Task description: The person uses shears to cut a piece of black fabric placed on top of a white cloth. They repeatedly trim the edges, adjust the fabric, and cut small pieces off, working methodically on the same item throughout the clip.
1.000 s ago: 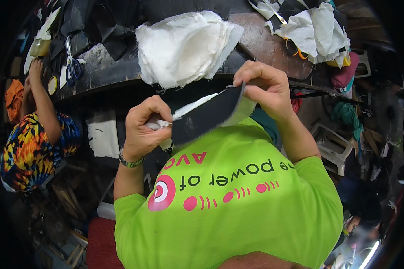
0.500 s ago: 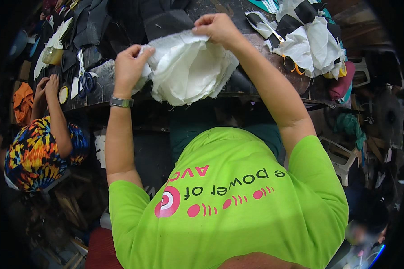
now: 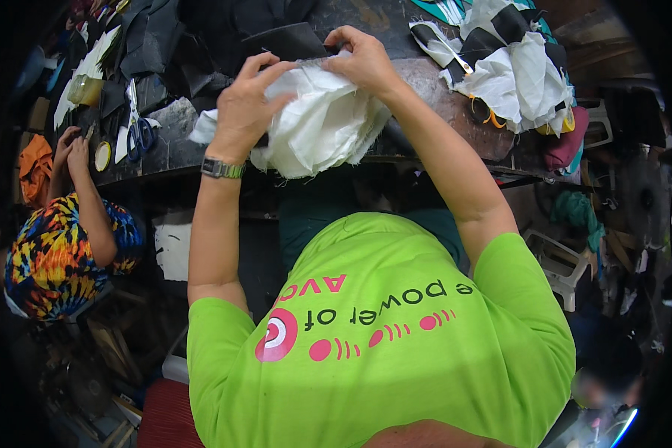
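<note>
A bundle of white cloth with frayed edges hangs in folds over the table's front edge. My left hand, a metal-banded watch on its wrist, is at the cloth's upper left, fingers curled on the top edge and thumb over the near side. My right hand pinches the upper right edge between thumb and fingers. Just beyond the hands lie dark pieces of fabric. A loose white end of cloth shows left of my left wrist.
Blue-handled scissors lie on the left of the dark table; orange-handled scissors lie among white cloth pieces at the right. A person in a multicoloured shirt works at the left. A white plastic stool stands at the right.
My left hand has moved right, closer to my right hand, and its grip has shifted along the cloth's edge. The cloth's open, bowl-like shape has folded together.
</note>
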Motion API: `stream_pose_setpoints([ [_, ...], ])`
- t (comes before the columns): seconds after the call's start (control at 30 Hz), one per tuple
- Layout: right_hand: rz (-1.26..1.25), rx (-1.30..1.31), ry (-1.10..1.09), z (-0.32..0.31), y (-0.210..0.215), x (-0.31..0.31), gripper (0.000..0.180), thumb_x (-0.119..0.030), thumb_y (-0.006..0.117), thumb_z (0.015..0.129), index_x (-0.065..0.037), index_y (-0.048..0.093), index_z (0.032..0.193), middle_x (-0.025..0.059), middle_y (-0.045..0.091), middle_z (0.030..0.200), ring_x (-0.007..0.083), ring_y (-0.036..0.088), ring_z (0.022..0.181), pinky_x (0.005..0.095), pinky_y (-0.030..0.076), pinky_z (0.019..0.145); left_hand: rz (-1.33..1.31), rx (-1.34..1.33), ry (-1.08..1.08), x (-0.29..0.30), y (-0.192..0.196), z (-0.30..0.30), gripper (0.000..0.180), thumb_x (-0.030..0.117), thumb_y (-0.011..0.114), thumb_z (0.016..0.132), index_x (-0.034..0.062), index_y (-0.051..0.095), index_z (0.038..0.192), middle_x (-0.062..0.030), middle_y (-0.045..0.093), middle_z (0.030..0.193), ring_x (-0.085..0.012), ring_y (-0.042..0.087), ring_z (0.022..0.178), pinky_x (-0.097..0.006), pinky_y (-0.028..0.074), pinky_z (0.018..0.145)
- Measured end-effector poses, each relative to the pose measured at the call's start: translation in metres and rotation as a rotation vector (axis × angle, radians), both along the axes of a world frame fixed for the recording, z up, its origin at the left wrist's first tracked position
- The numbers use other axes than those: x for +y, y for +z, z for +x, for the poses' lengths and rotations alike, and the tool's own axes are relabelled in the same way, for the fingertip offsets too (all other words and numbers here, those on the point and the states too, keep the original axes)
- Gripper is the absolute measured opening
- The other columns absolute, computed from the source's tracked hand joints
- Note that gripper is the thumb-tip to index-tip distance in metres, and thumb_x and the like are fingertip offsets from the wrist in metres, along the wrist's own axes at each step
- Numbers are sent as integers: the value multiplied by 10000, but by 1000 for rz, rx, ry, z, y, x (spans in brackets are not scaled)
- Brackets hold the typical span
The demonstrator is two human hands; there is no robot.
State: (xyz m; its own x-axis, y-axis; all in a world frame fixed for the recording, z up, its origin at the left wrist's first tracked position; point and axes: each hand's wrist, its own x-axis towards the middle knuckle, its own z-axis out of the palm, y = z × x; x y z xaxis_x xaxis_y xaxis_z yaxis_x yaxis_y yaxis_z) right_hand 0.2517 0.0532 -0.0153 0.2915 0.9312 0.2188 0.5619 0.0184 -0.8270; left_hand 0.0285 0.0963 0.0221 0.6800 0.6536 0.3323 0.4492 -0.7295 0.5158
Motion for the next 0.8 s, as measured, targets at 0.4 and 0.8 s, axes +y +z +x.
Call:
stream_pose_setpoints([
  [0.4, 392, -449, 264, -32, 14, -51, 454, -206, 667, 816, -70, 529, 1227, 162, 569, 1201, 364, 522, 1175, 465, 433, 978, 2, 231, 23, -11, -15, 7, 926, 397, 882, 534, 189, 520, 1361, -65, 434, 1452, -339, 641, 1063, -425, 538, 875],
  [0.8, 214, -67, 291, -44, 1, -68, 659, -290, 690, 875, -96, 412, 1440, 133, 527, 1367, 300, 473, 1286, 446, 320, 1108, -1346, -1361, -319, -8, 25, -4, 208, 167, 590, 978, 11, 612, 1114, -70, 626, 949, -85, 518, 739, -220, 422, 598],
])
